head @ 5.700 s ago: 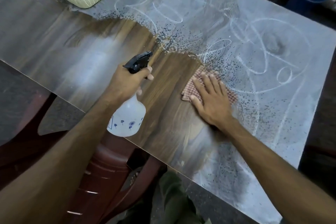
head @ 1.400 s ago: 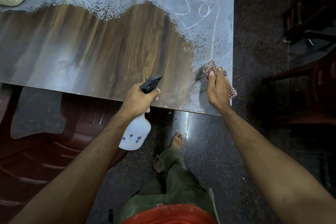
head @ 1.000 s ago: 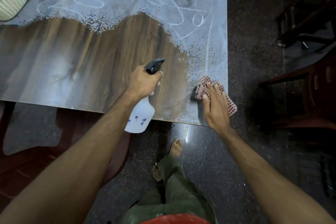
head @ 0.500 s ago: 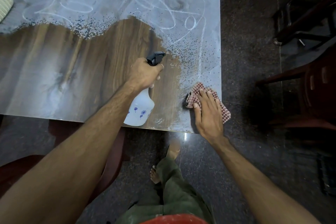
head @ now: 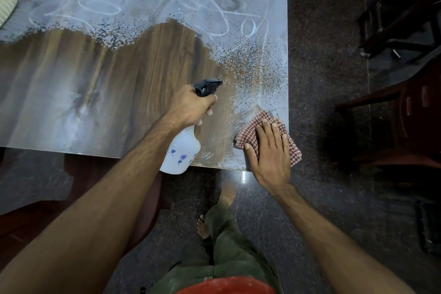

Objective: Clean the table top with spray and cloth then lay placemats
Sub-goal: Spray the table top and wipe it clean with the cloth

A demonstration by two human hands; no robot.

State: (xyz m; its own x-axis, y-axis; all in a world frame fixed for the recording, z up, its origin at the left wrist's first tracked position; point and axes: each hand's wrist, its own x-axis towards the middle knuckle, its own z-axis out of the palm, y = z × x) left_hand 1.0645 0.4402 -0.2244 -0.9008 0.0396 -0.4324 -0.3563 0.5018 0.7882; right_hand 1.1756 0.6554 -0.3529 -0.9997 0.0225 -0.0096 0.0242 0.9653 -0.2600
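The wooden table top (head: 100,83) is brown and wiped near me, with white chalky dust and scribbles across its far half and right end. My left hand (head: 191,107) grips the neck of a white spray bottle (head: 181,153) with a black trigger head that points toward the speckled wet patch at the right. My right hand (head: 269,153) presses flat on a red-and-white checked cloth (head: 253,126) at the table's near right corner; part of the cloth hangs over the right edge.
A cream ribbed basket (head: 6,0) stands at the far left edge of the table. Dark red plastic chairs (head: 415,117) stand to the right and under the table's near left. Dark speckled floor and my bare feet (head: 226,196) lie below.
Fresh wet speckles now cover the dusty patch in front of the nozzle. My right hand has stayed with the cloth at the near right corner.
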